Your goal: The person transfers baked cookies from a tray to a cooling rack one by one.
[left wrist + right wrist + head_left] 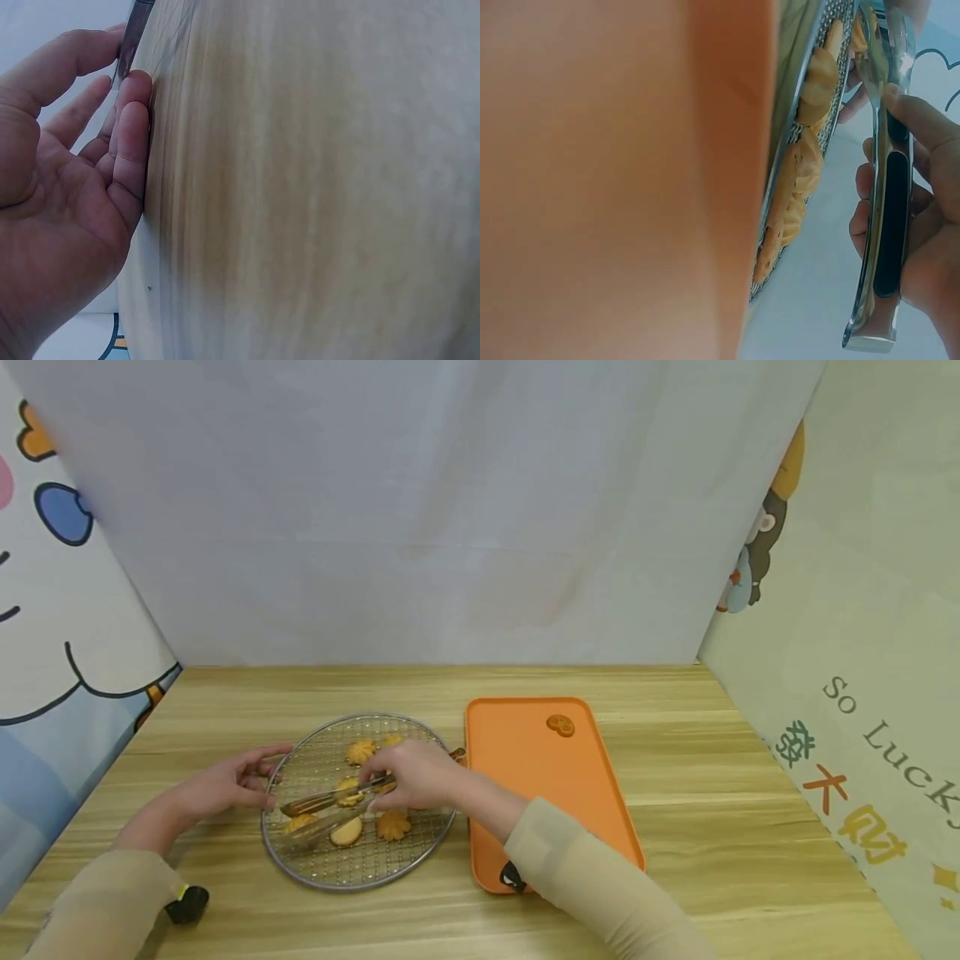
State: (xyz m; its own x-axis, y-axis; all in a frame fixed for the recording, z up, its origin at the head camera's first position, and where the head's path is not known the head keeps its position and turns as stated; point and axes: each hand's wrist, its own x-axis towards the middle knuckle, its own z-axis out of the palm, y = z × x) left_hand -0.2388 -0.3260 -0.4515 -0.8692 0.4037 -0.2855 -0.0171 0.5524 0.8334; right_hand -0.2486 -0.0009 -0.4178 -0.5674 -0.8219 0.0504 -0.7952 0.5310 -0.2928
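Note:
My right hand (412, 774) grips metal tongs (889, 225) with dark handle panels. In the head view the tongs reach left over a round wire rack (322, 878), their tips close to a flower-shaped cookie (300, 823) at its left; whether they touch it I cannot tell. Several golden cookies lie on the mesh, among them a smooth round cookie (346, 833) and a ridged, browner cookie (393, 826). At the left rim, my left hand (228, 785) holds the rack's edge, the metal rim (133, 34) lying between thumb and fingers in the left wrist view.
Right of the rack lies an orange rectangular tray (517, 760) with a brown pretzel-shaped cookie (560, 725) near its far right corner. My right forearm crosses above the tray. A small black-and-white thing (512, 877) shows at the tray's near left corner. Everything stands on a wood-grain table (690, 793).

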